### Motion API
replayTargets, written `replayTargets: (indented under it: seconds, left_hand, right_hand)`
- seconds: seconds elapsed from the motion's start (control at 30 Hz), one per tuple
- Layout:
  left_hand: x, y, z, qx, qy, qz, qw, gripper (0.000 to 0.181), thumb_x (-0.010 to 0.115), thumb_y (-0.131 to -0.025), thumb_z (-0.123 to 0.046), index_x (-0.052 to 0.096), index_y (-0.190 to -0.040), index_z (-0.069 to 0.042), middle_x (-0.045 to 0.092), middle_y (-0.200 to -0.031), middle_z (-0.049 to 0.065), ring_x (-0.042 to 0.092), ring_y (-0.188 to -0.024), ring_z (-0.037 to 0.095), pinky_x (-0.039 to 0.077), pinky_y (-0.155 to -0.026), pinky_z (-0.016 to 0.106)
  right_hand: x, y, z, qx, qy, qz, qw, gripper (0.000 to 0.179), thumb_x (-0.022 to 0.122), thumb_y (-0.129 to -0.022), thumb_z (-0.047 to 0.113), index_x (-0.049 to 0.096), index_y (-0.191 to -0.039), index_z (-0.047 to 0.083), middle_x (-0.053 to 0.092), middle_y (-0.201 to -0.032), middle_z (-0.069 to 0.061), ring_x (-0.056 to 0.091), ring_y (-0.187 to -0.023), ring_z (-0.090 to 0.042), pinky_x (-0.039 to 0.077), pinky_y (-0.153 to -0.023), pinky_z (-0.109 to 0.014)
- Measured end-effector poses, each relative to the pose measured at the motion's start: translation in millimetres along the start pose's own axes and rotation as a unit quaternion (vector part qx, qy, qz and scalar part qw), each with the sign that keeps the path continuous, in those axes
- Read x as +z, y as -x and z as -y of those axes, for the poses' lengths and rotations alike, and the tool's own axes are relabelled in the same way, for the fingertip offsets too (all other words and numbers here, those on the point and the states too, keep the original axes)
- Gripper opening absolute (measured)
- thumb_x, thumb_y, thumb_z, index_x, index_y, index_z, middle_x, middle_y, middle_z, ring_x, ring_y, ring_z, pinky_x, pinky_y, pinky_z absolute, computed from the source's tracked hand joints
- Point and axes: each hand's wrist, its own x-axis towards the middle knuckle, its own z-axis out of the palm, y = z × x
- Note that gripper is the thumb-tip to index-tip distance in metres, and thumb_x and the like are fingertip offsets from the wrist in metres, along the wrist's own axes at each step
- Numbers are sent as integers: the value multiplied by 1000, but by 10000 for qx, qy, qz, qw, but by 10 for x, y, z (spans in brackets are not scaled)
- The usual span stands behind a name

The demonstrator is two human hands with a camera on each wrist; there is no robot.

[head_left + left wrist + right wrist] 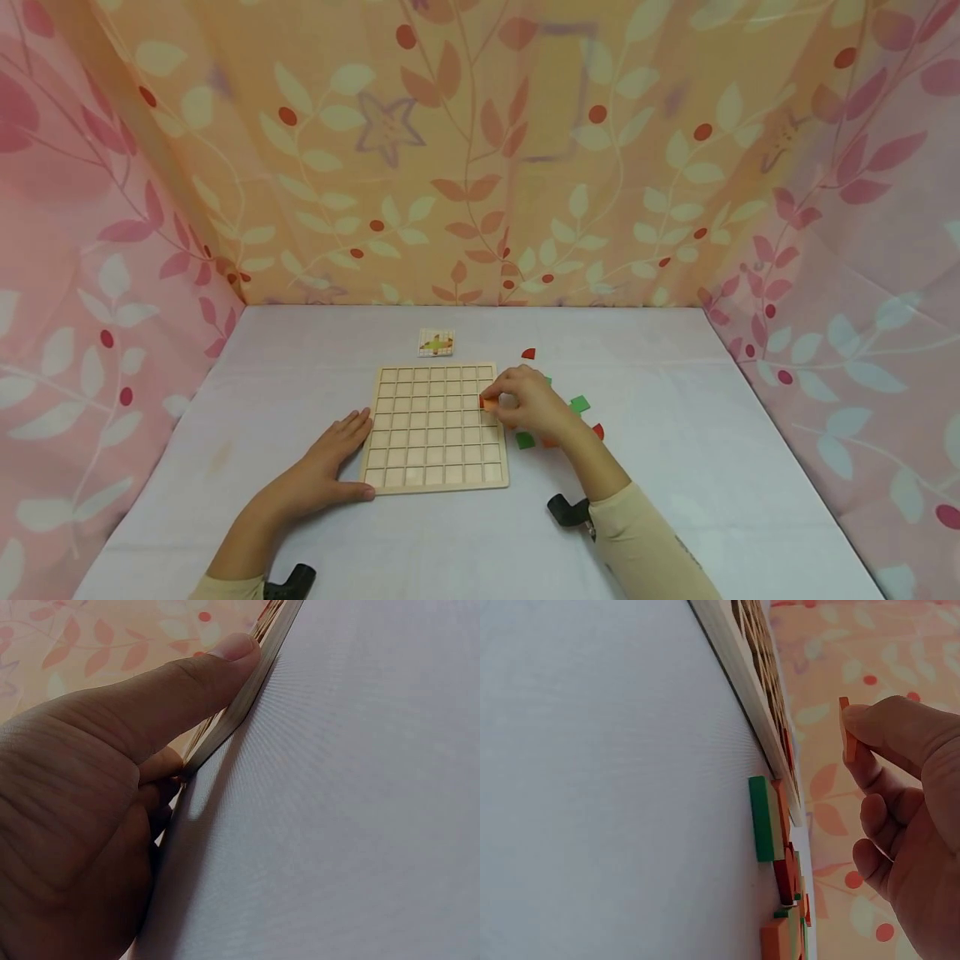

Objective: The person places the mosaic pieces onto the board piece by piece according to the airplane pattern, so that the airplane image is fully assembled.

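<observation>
R hand (531,403): thumb + fingertips nearly together, pinching orange pc (847,739) above board (442,489) nr its R edge. Red pc (482,402) on board, just L of grip. Green pc (525,440) nr grip, R + bodyward. Red wedge (528,354) beyond grip, to R; card (437,342) beyond, to L. L hand (326,465) well L of grip, fingers straight, thumb spread, touching board's L edge.

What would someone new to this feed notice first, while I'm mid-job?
Probably the bright floral cloth behind the white table, then the pale wooden grid board in the middle, with the left hand at its left edge. Next, the right hand pinching a small orange piece over the board's right edge, beside a scatter of loose green, red and orange pieces to the board's right.
</observation>
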Motion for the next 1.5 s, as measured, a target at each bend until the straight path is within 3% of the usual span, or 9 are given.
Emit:
replayTargets:
  seconds: [0.33,0.6,0.77,1.07,1.5]
  left_hand:
    - [1,-3,-2,-127,12,89,9999,117,82,-74,-62,29,-161,-3,18,-171,9,10,-158,37,-10,-122,14]
    - [-2,-5,20,-15,-36,54,10000,117,82,-75,-62,29,-160,-2,19,-171,10,11,-158,38,-12,-116,7]
    - [-2,0,20,22,-54,27,10000,117,81,-75,-62,29,-161,-2,19,-171,11,11,-158,39,-12,-116,6]
    - [-8,-11,26,-12,-38,61,10000,118,81,-74,-63,28,-161,-3,17,-171,9,10,-158,38,-12,-118,10]
    - [-5,-17,-2,-167,42,173,9997,119,82,-73,-62,27,-162,-5,16,-172,6,8,-159,35,-7,-126,23]
  right_hand:
    - [82,-23,-36,-46,198,136,9997,23,80,-88,24,80,-111,20,72,-107,9,57,-102,-14,40,-100,-40]
    - [160,1,-105,-81,463,65,9989,18,80,-90,27,81,-107,23,70,-103,13,54,-97,-10,40,-95,-37]
    - [194,1,-94,-150,585,137,9981,20,80,-88,25,80,-108,23,69,-104,10,55,-99,-12,41,-96,-40]
    - [240,-14,-75,-76,906,171,9957,19,79,-89,25,80,-108,24,66,-102,11,52,-95,-11,41,-91,-37]
    - [258,-14,-103,-63,823,162,9965,21,80,-89,26,81,-109,25,64,-100,11,51,-94,-10,40,-90,-36]
